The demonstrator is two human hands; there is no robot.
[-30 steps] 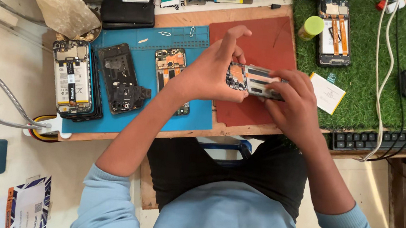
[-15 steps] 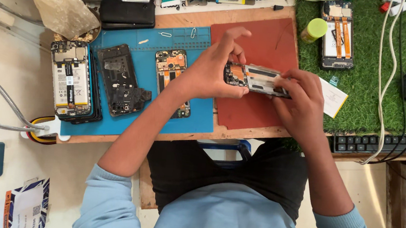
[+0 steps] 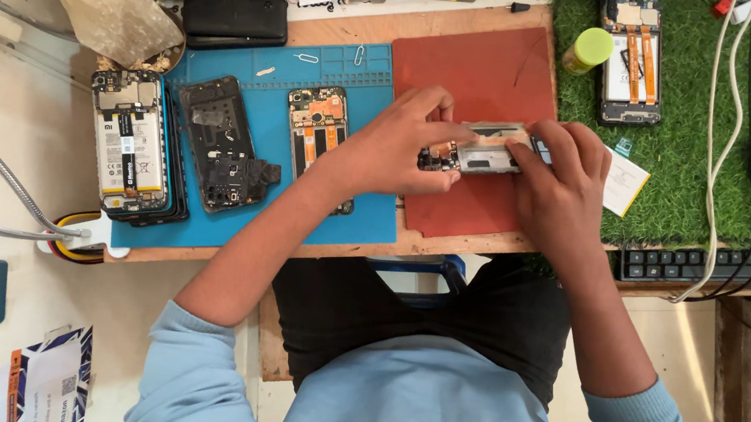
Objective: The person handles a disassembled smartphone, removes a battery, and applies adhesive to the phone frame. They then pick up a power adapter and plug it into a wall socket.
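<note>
Hands (image 3: 483,162) over red mat (image 3: 483,73), wooden bench (image 3: 340,21)

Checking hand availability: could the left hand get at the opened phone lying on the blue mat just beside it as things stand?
Probably not freely: the left hand is gripping the phone frame with the right hand. The opened phone lies uncovered beside its wrist.

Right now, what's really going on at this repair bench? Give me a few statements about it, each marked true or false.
1. Both hands, the left hand and the right hand, hold the opened phone. True.
2. The phone is held over the blue mat. False: it is over the red mat.
3. Two paper clips lie on the blue mat. True.
4. The yellow-green cap stands on the red mat. False: it stands on the green turf.
</note>
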